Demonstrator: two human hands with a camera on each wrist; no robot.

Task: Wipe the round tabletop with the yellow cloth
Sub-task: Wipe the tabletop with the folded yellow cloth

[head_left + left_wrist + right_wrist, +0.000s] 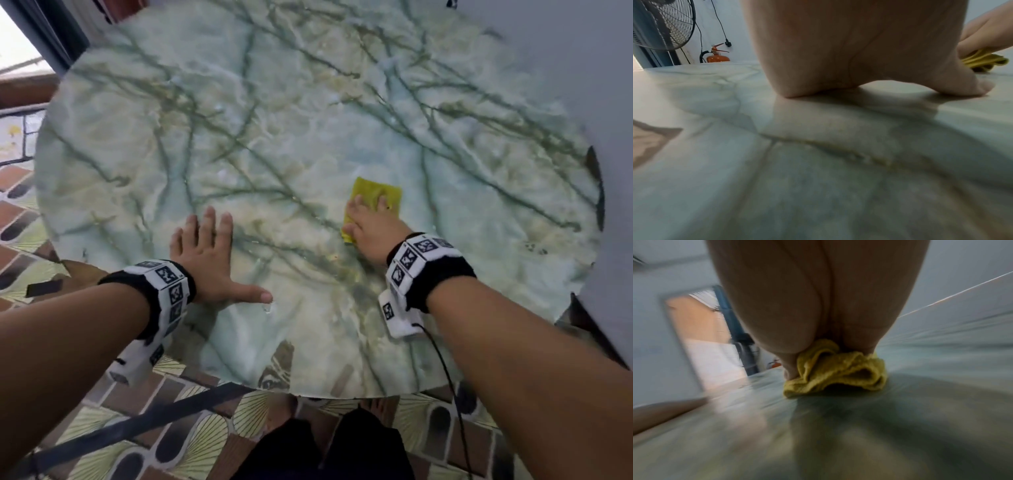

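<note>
A round tabletop [274, 120] of pale green marble with dark veins fills the head view. On its right half lies the folded yellow cloth [375, 193], and my right hand [370, 222] presses flat on it with straight fingers. In the right wrist view the yellow cloth [836, 369] bunches under my palm on the blurred tabletop [900, 418]. My left hand [209, 253] lies flat and spread on the near left of the marble, thumb out to the right. The left wrist view shows the tabletop [777, 178], and at its right edge the yellow cloth [982, 60] under the right hand [986, 32].
A grey wall [582, 68] stands close behind the table's right side. Patterned tile floor [102, 428] lies below the near edge. A standing fan [663, 24] and an orange fire extinguisher [717, 56] stand beyond the far rim. A black cable [448, 377] hangs from my right wristband.
</note>
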